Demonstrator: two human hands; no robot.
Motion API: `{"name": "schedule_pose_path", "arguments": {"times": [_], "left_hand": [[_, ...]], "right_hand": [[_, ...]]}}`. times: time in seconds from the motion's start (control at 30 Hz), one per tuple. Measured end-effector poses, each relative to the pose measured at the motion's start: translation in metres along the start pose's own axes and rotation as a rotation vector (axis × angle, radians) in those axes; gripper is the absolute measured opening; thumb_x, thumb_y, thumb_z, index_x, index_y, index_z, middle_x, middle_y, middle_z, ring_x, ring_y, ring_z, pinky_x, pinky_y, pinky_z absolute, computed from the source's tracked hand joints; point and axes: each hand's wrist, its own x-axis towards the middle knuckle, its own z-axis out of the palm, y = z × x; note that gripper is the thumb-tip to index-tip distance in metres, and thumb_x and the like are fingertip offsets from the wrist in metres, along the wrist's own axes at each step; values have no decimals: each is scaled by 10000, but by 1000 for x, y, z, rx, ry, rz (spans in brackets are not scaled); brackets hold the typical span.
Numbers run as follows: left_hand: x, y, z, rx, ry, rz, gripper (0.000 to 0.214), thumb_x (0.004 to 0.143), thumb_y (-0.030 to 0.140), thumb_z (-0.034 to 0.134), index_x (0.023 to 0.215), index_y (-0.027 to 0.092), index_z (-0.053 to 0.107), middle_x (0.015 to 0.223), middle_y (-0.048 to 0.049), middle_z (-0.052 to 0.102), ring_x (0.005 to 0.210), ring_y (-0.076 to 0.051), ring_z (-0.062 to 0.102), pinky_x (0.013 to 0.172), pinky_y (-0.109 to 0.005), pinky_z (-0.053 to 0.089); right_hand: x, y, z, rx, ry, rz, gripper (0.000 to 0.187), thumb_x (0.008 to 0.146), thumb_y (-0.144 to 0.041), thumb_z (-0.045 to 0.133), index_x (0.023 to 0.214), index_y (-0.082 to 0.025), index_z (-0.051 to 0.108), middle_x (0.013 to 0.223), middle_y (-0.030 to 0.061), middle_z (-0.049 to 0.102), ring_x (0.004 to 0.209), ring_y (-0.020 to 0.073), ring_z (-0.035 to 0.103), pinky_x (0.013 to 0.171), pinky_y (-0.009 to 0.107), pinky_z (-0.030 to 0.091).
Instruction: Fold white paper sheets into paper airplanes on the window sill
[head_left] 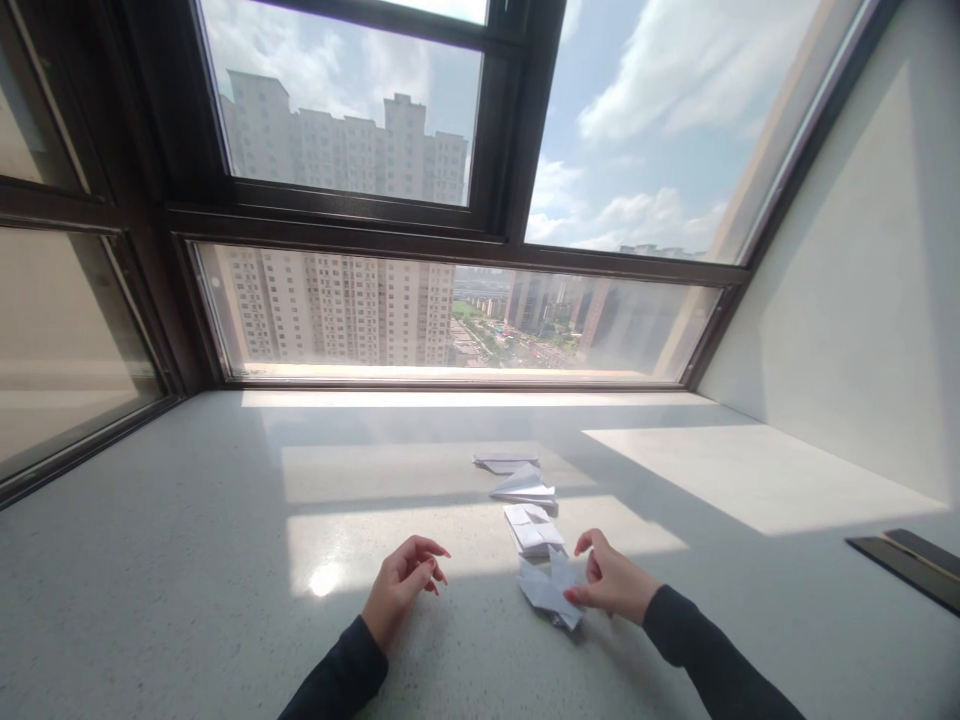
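My right hand pinches a folded white paper figure with pointed flaps, holding it just above the pale stone sill. My left hand hovers to the left of it, fingers loosely curled and apart, holding nothing. Beyond the figure lie other folded white papers: a squarish one, a pointed one and a flat one, in a row running away from me. Dark sleeves cover both my forearms.
A large dark-framed window rises at the far edge of the sill, with tall buildings outside. A white wall closes the right side. Dark flat strips lie at the right edge. Sunlight patches fall across the surface.
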Motion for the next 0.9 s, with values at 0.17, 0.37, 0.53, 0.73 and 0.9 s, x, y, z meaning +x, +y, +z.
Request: {"name": "schedule_pose_path", "arguments": {"times": [0.17,0.37,0.53,0.73,0.9], "left_hand": [[0,0,-1,10,4,-6,156,648,256,503,737,145,566,569,-8,557,538,-126,510,516,-249,402],[0,3,0,17,6,-15,158,650,263,504,735,146,568,573,-10,562,526,-121,504,513,-248,398],[-1,3,0,23,5,-18,153,654,258,503,737,147,568,570,-8,559,529,-123,506,514,-250,401],[0,-2,-2,33,0,-10,142,662,237,495,745,142,560,572,-11,558,538,-124,510,522,-251,406],[0,-2,-2,40,-1,-13,142,674,233,489,758,144,562,579,-9,560,543,-123,515,527,-253,411]], "right_hand": [[-9,-12,-8,-89,47,-72,366,613,-160,622,784,-194,301,503,-112,342,449,72,364,437,189,295],[-19,-31,-2,-186,235,-195,219,627,-176,578,764,-192,408,649,-28,447,571,124,444,534,238,355],[-14,-37,6,-152,260,-191,245,618,-280,610,793,-194,461,680,-8,484,577,139,458,534,251,365],[5,-30,8,-174,238,-97,251,630,-395,600,659,-176,479,517,-31,428,514,137,433,471,225,293],[14,-23,13,-207,244,-84,266,622,-430,591,629,-179,502,531,-13,489,553,149,474,485,223,300]]}}
